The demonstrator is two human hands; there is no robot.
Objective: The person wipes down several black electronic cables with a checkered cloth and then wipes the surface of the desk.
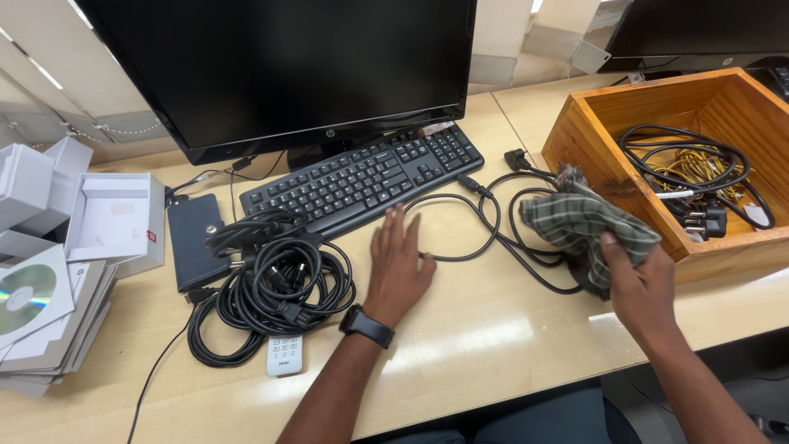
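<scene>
My left hand (399,263) lies flat and open on the desk, fingertips touching a loose black cable (485,238) just in front of the black keyboard (362,177). A black watch sits on that wrist. My right hand (641,284) grips a bunched green plaid cloth (579,226) over the looped cable, beside the wooden box (588,136). A black plug (516,159) ends the cable near the box's corner.
A coiled bundle of black cables (271,284) lies left of my left hand, over a white remote (285,355). A monitor (279,66) stands behind the keyboard. The box holds more cables (699,173). White boxes (115,218) and disc sleeves (33,300) sit at far left.
</scene>
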